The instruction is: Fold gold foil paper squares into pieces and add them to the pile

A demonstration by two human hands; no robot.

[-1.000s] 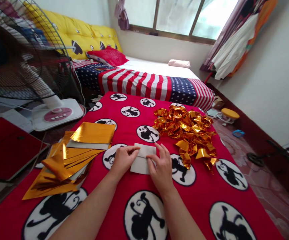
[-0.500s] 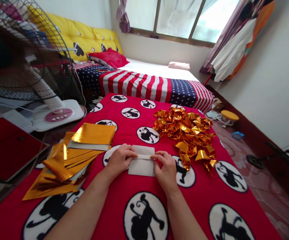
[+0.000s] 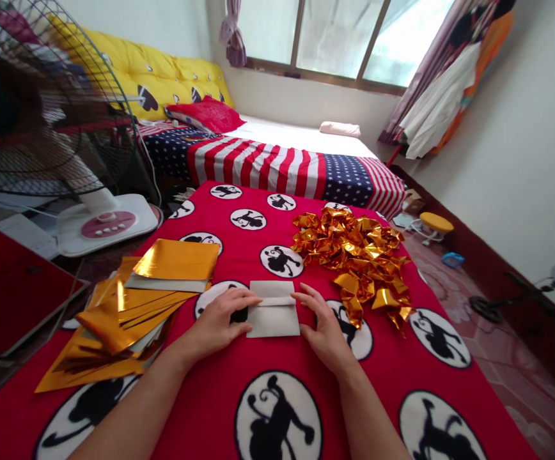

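Observation:
A sheet of paper [image 3: 273, 322], pale side up, lies on the red cloth with a narrow raised fold running across its middle. My left hand [image 3: 220, 319] is at its left edge, thumb and fingers apart, fingertips touching the end of the fold. On the other side my right hand [image 3: 325, 326] is spread, its index fingertip at the fold's right end and its thumb beside the sheet's edge. Neither hand grips the paper. To the left is a fanned stack of gold foil paper [image 3: 172, 259]. A heap of folded gold foil pieces [image 3: 354, 249] lies to the right.
The red cloth [image 3: 364, 409] with monkey prints covers the work surface. An electric fan [image 3: 107, 223] stands at the left beside a dark red board [image 3: 18, 294]. Behind is a bed with a flag-patterned cover [image 3: 268, 163]. A yellow stool [image 3: 435, 222] is on the floor at right.
Both hands have loosened from their pinch on the fold. Thumbs have moved down and away from the fingers. The paper stays in place with its fold still raised.

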